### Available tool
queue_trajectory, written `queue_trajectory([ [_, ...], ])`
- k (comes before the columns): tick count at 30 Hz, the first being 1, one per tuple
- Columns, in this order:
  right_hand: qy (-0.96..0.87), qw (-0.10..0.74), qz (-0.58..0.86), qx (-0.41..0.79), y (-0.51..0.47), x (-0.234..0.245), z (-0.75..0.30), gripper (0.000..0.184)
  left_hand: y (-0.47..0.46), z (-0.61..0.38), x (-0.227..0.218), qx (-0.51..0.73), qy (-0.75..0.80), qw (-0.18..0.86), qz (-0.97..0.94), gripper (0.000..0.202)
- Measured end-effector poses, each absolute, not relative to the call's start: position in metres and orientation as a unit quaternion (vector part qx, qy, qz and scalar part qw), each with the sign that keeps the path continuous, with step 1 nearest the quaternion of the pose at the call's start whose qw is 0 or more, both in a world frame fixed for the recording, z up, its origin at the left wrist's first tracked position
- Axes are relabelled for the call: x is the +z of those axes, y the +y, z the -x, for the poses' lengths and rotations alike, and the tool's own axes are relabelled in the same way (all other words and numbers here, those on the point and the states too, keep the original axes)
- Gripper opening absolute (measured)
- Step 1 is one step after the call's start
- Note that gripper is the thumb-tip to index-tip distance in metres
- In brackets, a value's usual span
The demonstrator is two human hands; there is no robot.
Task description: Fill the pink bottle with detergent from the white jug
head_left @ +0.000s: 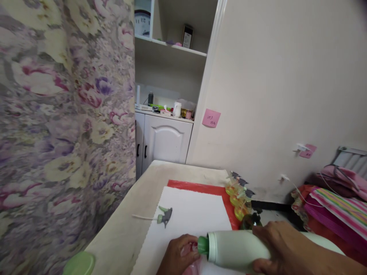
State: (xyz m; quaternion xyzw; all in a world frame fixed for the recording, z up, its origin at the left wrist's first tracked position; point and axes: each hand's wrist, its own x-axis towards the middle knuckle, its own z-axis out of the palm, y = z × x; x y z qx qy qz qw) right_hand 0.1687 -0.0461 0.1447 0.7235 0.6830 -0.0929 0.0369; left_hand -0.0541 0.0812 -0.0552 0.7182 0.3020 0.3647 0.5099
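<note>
My right hand (282, 244) is wrapped round a large pale green bottle (235, 249), which lies nearly on its side with its mouth to the left. Something green (203, 245), liquid or a spout, shows at that mouth. My left hand (176, 255) grips the neck of a clear pink bottle (192, 267) right beside the mouth; its lower part is cut off by the frame. On the white sheet (195, 210) lies a grey and green spray head (164, 217) with its tube pointing left. A green lid (79, 263) sits at the table's near left.
Several spray bottles with yellow liquid (242, 210) stand along the table's right edge, with a dark one (250, 220) nearest. Red plastic (197, 186) lies under the sheet. A flowered curtain (69, 114) hangs left, and a white cabinet (168, 137) stands behind.
</note>
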Motion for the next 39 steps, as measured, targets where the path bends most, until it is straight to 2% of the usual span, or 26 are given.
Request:
queue_trajectory([
  [17,0.686,0.041,-0.722,-0.085,-0.047,0.145,-0.168,0.028,0.081,0.053,-0.057,0.365,0.306,0.509,-0.717,0.015],
  [22,0.683,0.052,-0.724,-0.08,-0.047,0.145,-0.171,0.034,0.081,0.052,-0.057,0.367,0.298,0.5,-0.725,0.015],
  [30,0.688,0.038,-0.72,-0.084,-0.047,0.145,-0.172,0.027,0.081,0.051,-0.056,0.365,0.299,0.5,-0.726,0.015],
  [39,0.689,0.045,-0.719,-0.085,-0.047,0.142,-0.175,0.029,0.081,0.052,-0.059,0.368,0.293,0.502,-0.726,0.015],
])
